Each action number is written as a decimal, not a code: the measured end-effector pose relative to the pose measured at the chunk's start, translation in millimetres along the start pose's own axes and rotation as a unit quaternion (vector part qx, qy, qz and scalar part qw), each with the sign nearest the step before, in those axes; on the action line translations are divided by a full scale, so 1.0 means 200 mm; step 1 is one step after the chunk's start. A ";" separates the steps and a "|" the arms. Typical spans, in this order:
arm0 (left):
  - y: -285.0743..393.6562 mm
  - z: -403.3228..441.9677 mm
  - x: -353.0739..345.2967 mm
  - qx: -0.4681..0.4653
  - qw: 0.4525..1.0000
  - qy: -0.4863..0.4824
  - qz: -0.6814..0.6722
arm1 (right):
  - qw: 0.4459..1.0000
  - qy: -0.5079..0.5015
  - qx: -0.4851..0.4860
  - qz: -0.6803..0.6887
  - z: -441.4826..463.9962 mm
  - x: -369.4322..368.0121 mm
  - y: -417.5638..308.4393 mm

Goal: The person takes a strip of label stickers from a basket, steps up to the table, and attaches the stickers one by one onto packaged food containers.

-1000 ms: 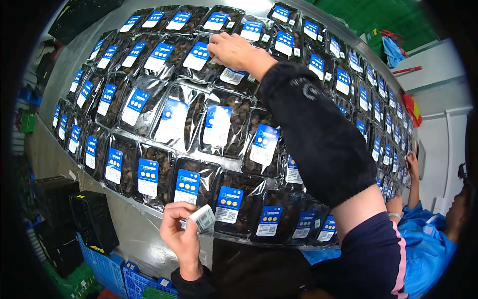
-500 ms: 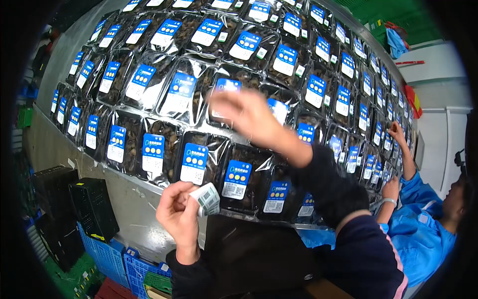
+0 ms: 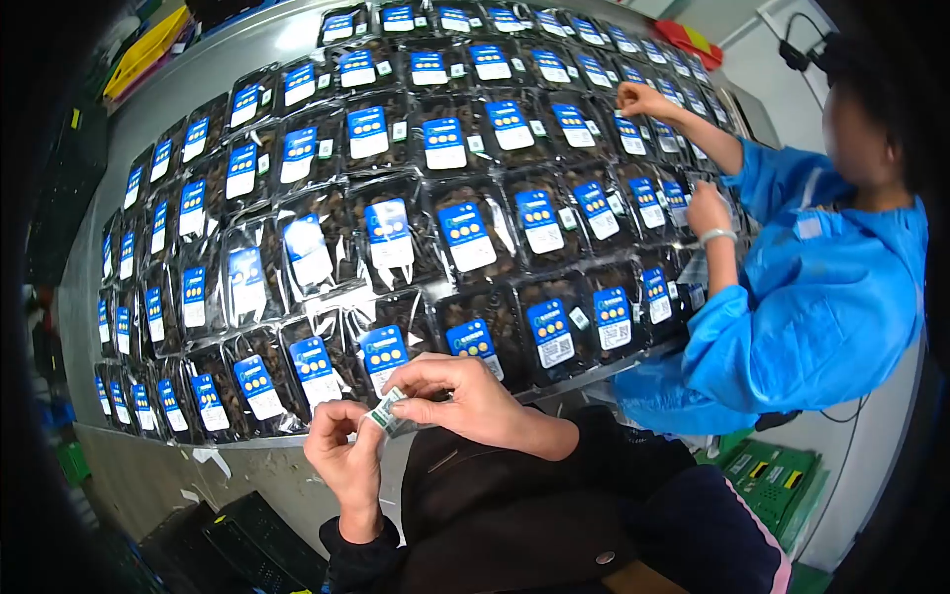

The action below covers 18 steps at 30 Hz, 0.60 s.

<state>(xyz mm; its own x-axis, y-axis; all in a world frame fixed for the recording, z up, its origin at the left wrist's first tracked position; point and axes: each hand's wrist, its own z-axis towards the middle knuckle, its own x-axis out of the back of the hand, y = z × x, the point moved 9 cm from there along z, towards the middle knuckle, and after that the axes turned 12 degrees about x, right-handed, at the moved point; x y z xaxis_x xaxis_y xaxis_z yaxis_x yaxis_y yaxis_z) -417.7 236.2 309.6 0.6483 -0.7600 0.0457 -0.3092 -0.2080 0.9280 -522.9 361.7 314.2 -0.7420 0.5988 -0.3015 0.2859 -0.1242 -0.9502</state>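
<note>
My left hand [image 3: 346, 457] is closed on a small strip of white and green stickers [image 3: 387, 411] near the table's front edge. From the right, my right hand [image 3: 460, 401] meets it, its thumb and fingertips pinching the same strip. Just beyond both hands lies a wrapped black tray [image 3: 384, 358] with a blue and white label. Rows of similar film-wrapped trays with dark brown contents cover much of the metal table. Some, such as the tray at the middle [image 3: 445, 146], also carry a small white and green sticker beside the label.
A co-worker in blue [image 3: 811, 297] stands at the right, both hands over the trays. Black crates [image 3: 265, 540] are at the lower left, green crates [image 3: 767, 485] at the lower right. A yellow crate [image 3: 148, 49] is at the upper left.
My right hand has come back from over the trays to the sticker strip in my left hand. The view has turned, showing more of the co-worker.
</note>
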 end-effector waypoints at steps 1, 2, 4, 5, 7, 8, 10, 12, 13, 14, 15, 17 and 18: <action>0.00 -0.02 -0.03 0.000 1.000 -0.010 -0.001 | 0.996 0.008 0.054 -0.075 -0.03 0.03 -0.06; 0.01 -0.04 -0.06 -0.004 1.000 -0.013 -0.001 | 0.982 0.015 0.127 -0.142 -0.05 0.05 -0.14; 0.03 -0.08 -0.12 -0.011 1.000 -0.010 -0.003 | 0.956 0.032 0.199 -0.215 -0.09 0.11 -0.24; 0.02 -0.10 -0.15 -0.008 1.000 -0.020 0.014 | 0.940 0.035 0.233 -0.249 -0.09 0.15 -0.30; -0.04 -0.16 -0.15 -0.004 0.999 -0.025 0.046 | 0.900 0.057 0.265 -0.340 -0.06 0.31 -0.38; -0.07 -0.20 -0.16 0.003 0.997 -0.029 0.078 | 0.876 0.076 0.261 -0.398 -0.03 0.44 -0.41; -0.04 -0.28 -0.21 -0.002 0.998 -0.024 0.065 | 0.771 0.080 0.245 -0.583 0.07 0.72 -0.37; -0.04 -0.34 -0.23 -0.006 1.000 -0.017 -0.011 | 0.704 0.040 0.208 -0.678 0.16 0.93 -0.27; -0.04 -0.36 -0.25 -0.013 1.000 -0.008 -0.008 | 0.687 0.018 0.206 -0.697 0.19 0.97 -0.23; -0.04 -0.38 -0.27 -0.013 1.000 -0.002 -0.007 | 0.668 -0.005 0.204 -0.715 0.23 1.00 -0.18; 0.01 -0.41 -0.28 -0.065 0.998 0.000 -0.007 | 0.669 -0.019 0.222 -0.709 0.25 0.99 -0.16; 0.06 -0.47 -0.28 -0.122 0.992 0.016 -0.010 | 0.654 -0.046 0.230 -0.719 0.30 0.99 -0.12; 0.07 -0.49 -0.28 -0.124 0.992 0.020 -0.009 | 0.637 -0.070 0.231 -0.732 0.32 0.97 -0.10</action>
<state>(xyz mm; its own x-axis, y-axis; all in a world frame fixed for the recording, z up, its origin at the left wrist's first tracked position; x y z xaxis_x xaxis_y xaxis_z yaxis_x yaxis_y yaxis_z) -390.5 335.2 356.8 0.6803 -0.7320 0.0379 -0.1202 -0.0604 0.9909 -711.3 430.7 269.4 -0.0637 0.2673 0.9615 -0.9599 0.2471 -0.1322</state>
